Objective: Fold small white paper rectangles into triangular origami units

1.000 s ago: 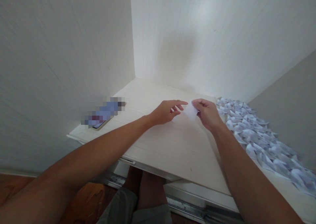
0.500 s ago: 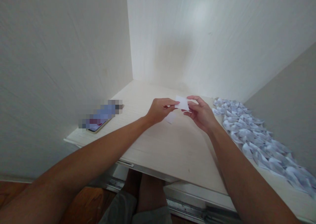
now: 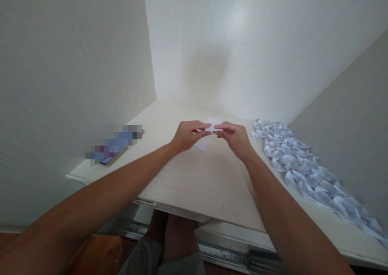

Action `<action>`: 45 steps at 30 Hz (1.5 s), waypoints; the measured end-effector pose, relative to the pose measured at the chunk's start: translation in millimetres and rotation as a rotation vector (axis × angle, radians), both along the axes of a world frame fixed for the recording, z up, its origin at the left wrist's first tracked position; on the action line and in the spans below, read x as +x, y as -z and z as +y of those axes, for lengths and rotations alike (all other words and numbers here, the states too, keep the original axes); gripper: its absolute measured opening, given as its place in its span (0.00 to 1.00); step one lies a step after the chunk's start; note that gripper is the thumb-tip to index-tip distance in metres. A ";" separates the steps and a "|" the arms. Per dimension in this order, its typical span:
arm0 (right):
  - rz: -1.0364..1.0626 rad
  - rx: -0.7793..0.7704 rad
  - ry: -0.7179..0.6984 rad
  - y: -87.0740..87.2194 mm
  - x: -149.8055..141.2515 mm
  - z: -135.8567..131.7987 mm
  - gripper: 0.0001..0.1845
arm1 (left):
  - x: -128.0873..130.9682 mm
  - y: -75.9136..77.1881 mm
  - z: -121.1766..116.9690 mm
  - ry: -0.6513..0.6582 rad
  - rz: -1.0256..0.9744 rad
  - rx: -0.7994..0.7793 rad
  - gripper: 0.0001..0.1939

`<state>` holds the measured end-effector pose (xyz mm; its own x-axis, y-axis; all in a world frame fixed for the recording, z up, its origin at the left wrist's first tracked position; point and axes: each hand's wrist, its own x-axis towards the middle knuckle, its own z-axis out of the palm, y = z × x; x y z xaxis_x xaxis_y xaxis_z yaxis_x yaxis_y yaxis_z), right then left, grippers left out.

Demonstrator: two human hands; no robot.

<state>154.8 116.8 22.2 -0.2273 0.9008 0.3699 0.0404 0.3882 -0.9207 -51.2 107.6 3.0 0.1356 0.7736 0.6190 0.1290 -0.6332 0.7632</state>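
A small white piece of paper [image 3: 214, 122] is held up above the table, pinched from both sides. My left hand [image 3: 188, 136] grips its left edge between thumb and fingers. On the other side, my right hand [image 3: 235, 139] pinches the lower right part of the same piece, its fingertips close to those of the left. Below the hands, another white piece of paper [image 3: 201, 145] lies on the table, partly covered by my left hand.
Many folded white paper pieces [image 3: 306, 166] lie in a long heap along the right side of the pale table [image 3: 194, 190]. A phone [image 3: 113, 155], its screen blurred out, is at the left edge by the wall. Walls stand at the back and both sides.
My right hand has closed its fingers onto the paper, nearer to my left hand; before, its fingers were more spread. The whole view has shifted slightly.
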 end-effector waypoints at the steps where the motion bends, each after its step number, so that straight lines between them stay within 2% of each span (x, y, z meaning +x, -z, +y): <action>1: -0.013 0.016 -0.008 -0.4 0.4 -0.2 0.10 | 0.1 0.1 -0.1 0.003 -0.003 -0.021 0.13; 5: -0.004 0.037 -0.028 -1.2 1.2 0.6 0.07 | 0.0 1.9 1.2 0.005 -0.029 -0.014 0.13; 9: 0.054 -0.005 -0.024 -0.9 -1.0 0.5 0.12 | -0.5 3.2 3.7 -0.039 -0.029 0.134 0.12; 13: 0.025 0.033 -0.006 -2.0 -3.4 -2.4 0.15 | -1.6 2.0 4.7 -0.088 0.004 0.248 0.13; 17: -0.005 0.057 -0.010 -4.1 -4.2 -5.4 0.15 | -2.0 2.2 5.7 -0.080 0.034 0.257 0.14; 23: -0.008 0.006 0.015 -0.2 -7.2 -6.7 0.20 | -2.7 1.5 6.5 -0.069 0.025 0.258 0.14; 29: 0.034 -0.021 0.040 5.5 -14.0 -8.2 0.24 | -2.5 1.1 4.8 -0.043 -0.009 0.170 0.14; 32: 0.049 -0.003 0.087 4.9 -16.6 -9.2 0.22 | 0.7 2.1 3.6 -0.024 -0.095 0.034 0.15; 36: 0.054 0.007 0.114 4.0 -17.7 -9.6 0.19 | 5.6 1.4 2.2 0.056 -0.271 -0.138 0.24; 38: 0.052 0.008 0.119 4.4 -17.6 -9.5 0.18 | 6.9 0.2 1.5 0.074 -0.304 -0.166 0.26; 41: 0.075 -0.003 0.092 5.1 -17.8 -9.9 0.18 | 7.4 -1.3 0.7 0.052 -0.290 -0.196 0.23; 45: 0.134 -0.018 0.045 3.8 -18.5 -11.1 0.23 | 7.0 -1.8 0.4 0.035 -0.274 -0.216 0.23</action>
